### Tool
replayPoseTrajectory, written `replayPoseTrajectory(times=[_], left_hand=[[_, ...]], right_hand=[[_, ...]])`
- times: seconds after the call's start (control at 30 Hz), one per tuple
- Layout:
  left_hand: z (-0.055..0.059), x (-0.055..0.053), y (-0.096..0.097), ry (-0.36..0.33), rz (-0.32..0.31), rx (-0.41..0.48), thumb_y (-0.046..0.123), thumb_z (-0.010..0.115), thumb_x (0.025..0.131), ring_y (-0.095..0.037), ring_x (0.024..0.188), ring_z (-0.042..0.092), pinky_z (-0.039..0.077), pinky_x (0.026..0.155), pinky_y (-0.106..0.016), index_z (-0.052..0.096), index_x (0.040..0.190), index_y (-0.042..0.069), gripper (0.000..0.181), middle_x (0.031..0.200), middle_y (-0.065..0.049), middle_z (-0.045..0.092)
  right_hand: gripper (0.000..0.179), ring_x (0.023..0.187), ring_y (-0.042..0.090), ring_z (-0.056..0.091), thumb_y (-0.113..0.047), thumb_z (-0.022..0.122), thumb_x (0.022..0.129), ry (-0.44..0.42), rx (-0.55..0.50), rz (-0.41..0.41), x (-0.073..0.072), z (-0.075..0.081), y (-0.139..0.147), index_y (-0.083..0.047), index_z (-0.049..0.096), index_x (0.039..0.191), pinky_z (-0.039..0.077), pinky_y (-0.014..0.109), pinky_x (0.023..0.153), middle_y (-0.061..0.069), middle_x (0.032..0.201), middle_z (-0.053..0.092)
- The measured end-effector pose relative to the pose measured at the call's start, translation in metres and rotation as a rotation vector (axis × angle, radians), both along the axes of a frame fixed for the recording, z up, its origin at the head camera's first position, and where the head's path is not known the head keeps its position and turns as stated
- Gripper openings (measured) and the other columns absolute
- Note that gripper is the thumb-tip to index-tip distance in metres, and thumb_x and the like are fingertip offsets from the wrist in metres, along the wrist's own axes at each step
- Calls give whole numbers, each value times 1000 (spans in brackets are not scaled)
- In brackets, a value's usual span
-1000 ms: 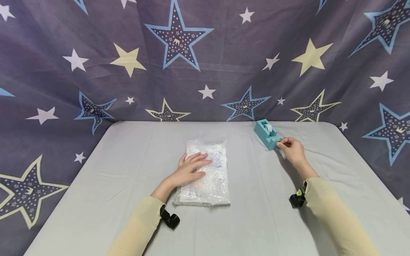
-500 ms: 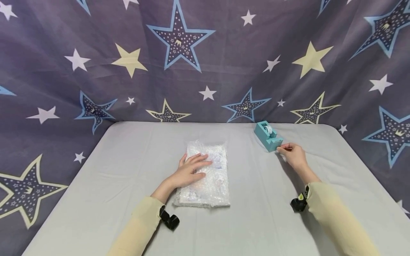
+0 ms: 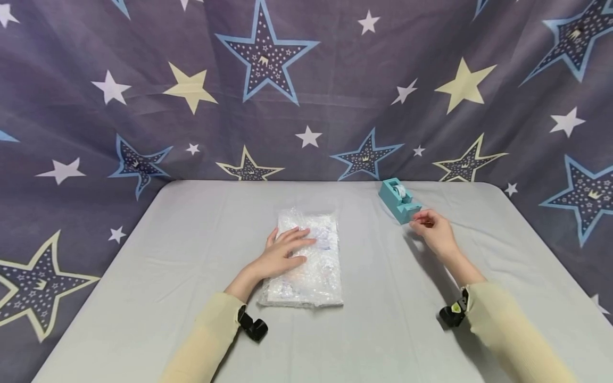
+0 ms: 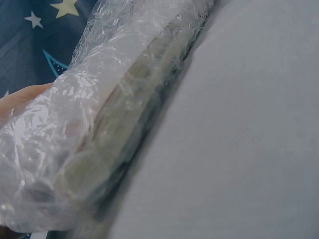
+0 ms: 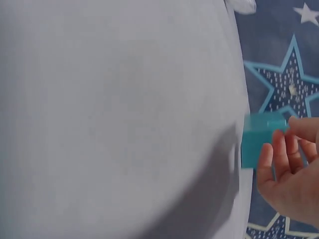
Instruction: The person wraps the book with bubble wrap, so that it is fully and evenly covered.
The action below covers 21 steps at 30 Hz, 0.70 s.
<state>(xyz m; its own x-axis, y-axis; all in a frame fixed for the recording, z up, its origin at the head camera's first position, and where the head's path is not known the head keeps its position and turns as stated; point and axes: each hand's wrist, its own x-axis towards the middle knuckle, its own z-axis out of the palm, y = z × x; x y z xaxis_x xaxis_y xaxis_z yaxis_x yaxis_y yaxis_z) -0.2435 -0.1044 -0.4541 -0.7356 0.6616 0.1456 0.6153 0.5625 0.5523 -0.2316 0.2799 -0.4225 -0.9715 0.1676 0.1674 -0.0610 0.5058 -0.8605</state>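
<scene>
My left hand [image 3: 282, 255] lies with fingers spread on a flat, bubble-wrapped package [image 3: 323, 274], pressing it to the table. In the left wrist view the clear bubble wrap [image 4: 75, 94] rises in front, with a greenish edge showing inside and a bit of the hand behind it. At the back right stands a teal tape dispenser [image 3: 395, 201] with a white roll of tape [image 3: 400, 190]. The thumb and fingertips of my right hand [image 3: 437, 234] pinch at its front end, where the tape comes off. The right wrist view shows bent fingers close against the dispenser [image 5: 256, 144].
A pale grey cloth [image 3: 201, 255] covers the table. Behind and beside it hangs a dark curtain [image 3: 330, 69] printed with stars. A black wrist camera [image 3: 257, 330] is strapped to the left wrist and another wrist camera [image 3: 451, 316] to the right.
The right hand's fingertips have shifted slightly toward the near side, and its wrist has drawn back and to the right. The left hand, package and dispenser keep their places.
</scene>
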Motion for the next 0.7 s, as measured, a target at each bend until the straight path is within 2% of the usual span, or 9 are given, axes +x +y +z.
replayPoseTrajectory(times=[0.1, 0.3, 0.7], left_hand=[[0, 0, 0, -2, 0, -1, 30, 53, 89, -24, 137, 21, -10, 106, -57, 49, 131, 24, 42, 146, -1, 32], [0, 1, -1, 0, -1, -3, 31, 53, 90, -24, 137, 20, -10, 106, -57, 49, 131, 24, 43, 146, -1, 32], [0, -1, -1, -3, 1, -7, 30, 53, 90, -24, 137, 19, -10, 106, -56, 48, 132, 24, 43, 146, 0, 32]], right_hand=[[21, 66, -3, 49, -2, 60, 83, 6, -7, 43, 3, -1, -8, 10, 56, 101, 45, 11, 59, 2, 78, 56], [23, 65, 0, 53, 3, 60, 81, 17, -63, 177, 6, 0, -26, 11, 55, 102, 46, 14, 59, 3, 77, 57], [29, 68, 7, 55, 4, 59, 82, -70, -151, 404, 8, 5, -66, 12, 51, 109, 47, 19, 64, 11, 80, 58]])
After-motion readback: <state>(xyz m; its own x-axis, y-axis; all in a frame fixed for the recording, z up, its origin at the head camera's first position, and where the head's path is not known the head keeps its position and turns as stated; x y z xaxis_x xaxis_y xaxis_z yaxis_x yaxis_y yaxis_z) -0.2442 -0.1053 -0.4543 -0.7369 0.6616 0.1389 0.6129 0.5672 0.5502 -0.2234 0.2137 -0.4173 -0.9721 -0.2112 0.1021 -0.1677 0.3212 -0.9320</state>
